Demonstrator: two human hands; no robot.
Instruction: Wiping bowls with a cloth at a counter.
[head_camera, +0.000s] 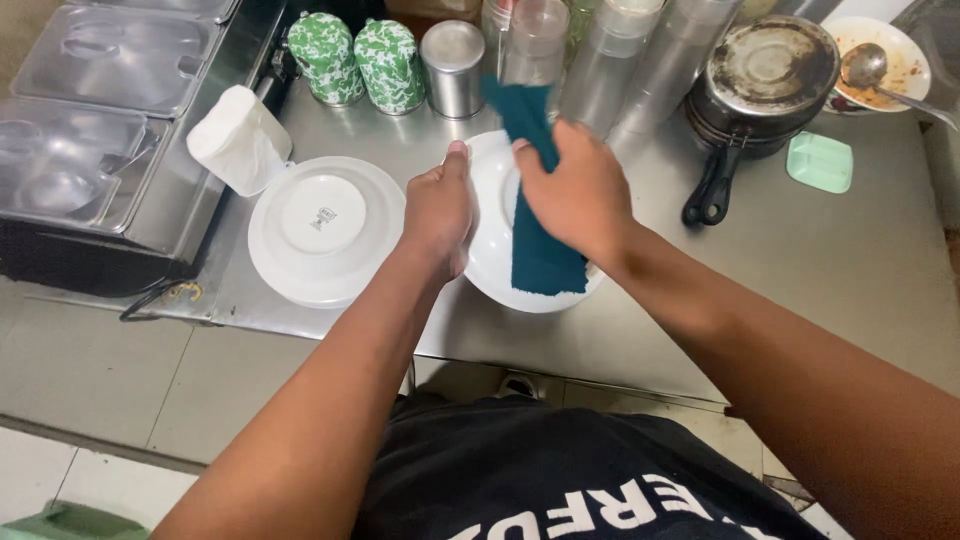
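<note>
My left hand (437, 215) clamps the plate (490, 265) by its left rim, thumb over the top edge and fingers curled under, so the plate stays tilted up off the counter (640, 290) and steady while I rub it. My right hand (578, 190) is closed on the cloth (545, 255), bunching its upper part against the plate's face; the loose end hangs down below my palm across the white surface to the lower rim. So the plate sits between my two hands, its middle just under my right palm and its rim inside my left grasp. Just left of my left hand a second plate (325, 230) lies upside down, resting flat. Beyond that lies a paper roll (238, 138). Well right of my right hand stands a pot (765, 85), its handle pointing toward me.
</note>
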